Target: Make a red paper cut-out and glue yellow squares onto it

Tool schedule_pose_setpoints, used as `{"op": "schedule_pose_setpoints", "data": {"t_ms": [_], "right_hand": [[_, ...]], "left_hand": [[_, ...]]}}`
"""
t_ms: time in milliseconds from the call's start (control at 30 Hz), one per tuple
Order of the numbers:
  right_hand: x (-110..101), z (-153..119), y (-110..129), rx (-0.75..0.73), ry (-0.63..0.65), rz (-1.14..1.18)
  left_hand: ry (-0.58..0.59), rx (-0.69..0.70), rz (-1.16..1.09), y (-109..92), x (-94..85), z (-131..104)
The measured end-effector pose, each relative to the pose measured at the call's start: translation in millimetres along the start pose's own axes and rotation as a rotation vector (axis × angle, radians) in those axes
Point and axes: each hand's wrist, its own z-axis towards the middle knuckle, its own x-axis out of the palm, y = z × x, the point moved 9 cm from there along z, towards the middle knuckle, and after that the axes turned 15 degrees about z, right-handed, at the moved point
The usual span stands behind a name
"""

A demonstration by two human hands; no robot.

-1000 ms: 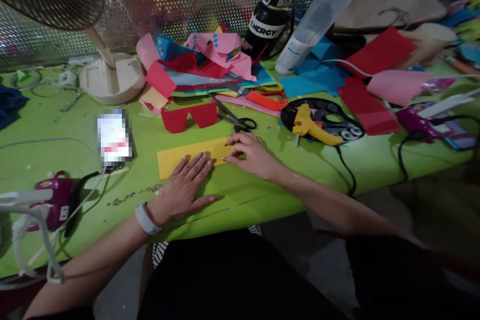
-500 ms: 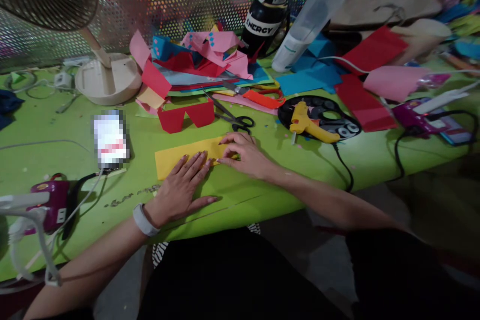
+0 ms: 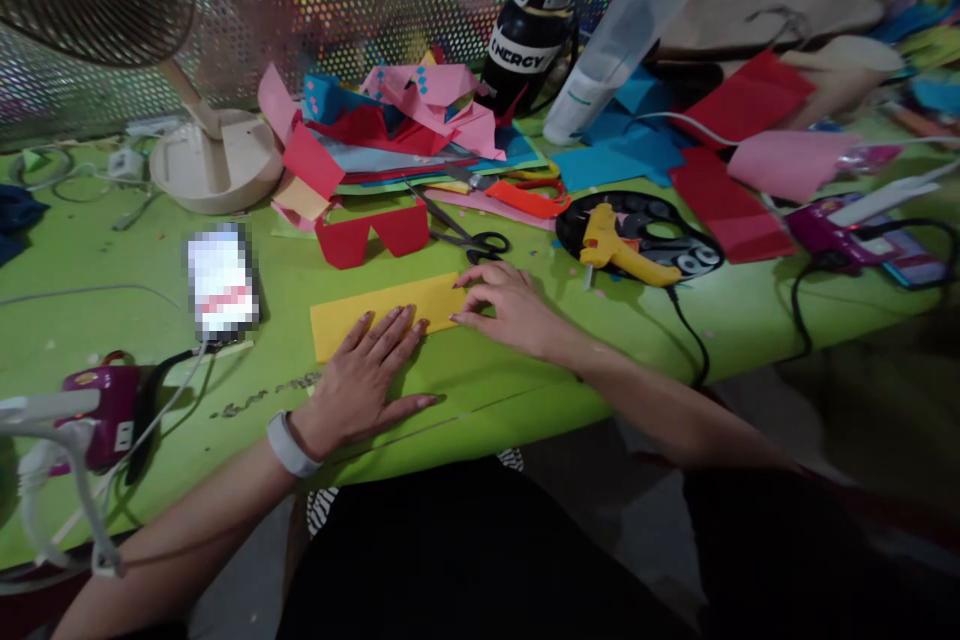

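The task piece, a strip of yellow paper [image 3: 341,320], lies flat on the green surface [image 3: 540,410], near its front edge and between the two hands. The left hand [image 3: 367,375] is pressed palm down over the lower middle of the strip; its grip is spread, fingers extended and thumb apart. The right hand [image 3: 502,315] is positioned at the right end of the strip; thumb and forefinger are separated at the paper edge, and its grip is not clamped on anything.

Containers: a black bottle [image 3: 517,85], lid fitted, stands at the rear; its contents are hidden. A translucent bottle [image 3: 637,30] stands beside it, tilted in view; what it holds cannot be determined. A black palette [image 3: 571,222] to the right of the hands supports a yellow glue gun [image 3: 637,260], laid across its wells. Small round silver-grey items occupy its right end.

Markings: the white band [image 3: 525,52] on the black bottle reads "ENERGY", its first letter partly turned away. The translucent bottle carries a green mark, too small to read. The phone [image 3: 223,280], left of the strip, has a pixelated screen.
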Motion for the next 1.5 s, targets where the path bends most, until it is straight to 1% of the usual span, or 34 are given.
{"op": "schedule_pose_setpoints", "data": {"t_ms": [167,233,300,333,367,433,467,533,567,633,800,1033,1133,1267,1400,1500], "right_hand": [[-12,-1,-8,0.024,0.006,-0.049],[-21,-3,-4,0.016,-0.058,-0.081],[-25,-9,12,-0.049,-0.134,-0.115],[-21,-14,23,-0.107,-0.144,-0.133],[-10,-19,36,-0.188,-0.11,-0.147],[25,-31,58,-0.345,0.05,-0.189],[40,-38,65,-0.405,0.092,-0.216],[64,-48,69,-0.444,0.13,-0.272],[71,-51,68,-0.45,0.132,-0.292],[78,-54,65,-0.456,0.12,-0.322],[73,-58,63,-0.483,0.068,-0.369],[71,-62,61,-0.444,0.02,-0.382],[67,-65,58,-0.415,-0.001,-0.396],[57,-71,48,-0.358,-0.015,-0.397],[40,-77,35,-0.315,-0.048,-0.431],[25,-76,35,-0.302,-0.093,-0.442]], "left_hand": [[0.0,-0.001,-0.007,0,0.7,0],[0.007,-0.001,-0.013,0,1.6,1],[0.016,-0.001,-0.018,1,3.1,1],[0.015,-0.002,-0.021,1,3.6,1],[0.015,-0.003,-0.025,1,4.2,0],[0.013,0.006,-0.032,1,5.3,0],[0.014,0.012,-0.033,0,6.1,0],[0.021,0.02,-0.03,0,7.6,-1],[0.022,0.021,-0.028,0,8.0,-1],[0.023,0.02,-0.025,0,7.8,-1],[0.012,0.017,-0.034,0,5.2,-1],[0.018,0.016,-0.044,1,6.0,0],[0.007,0.013,-0.049,1,6.1,0],[-0.014,0.003,-0.06,1,5.4,-1],[-0.015,-0.006,-0.059,1,3.9,-1],[-0.004,-0.001,-0.054,0,2.2,0]]}}
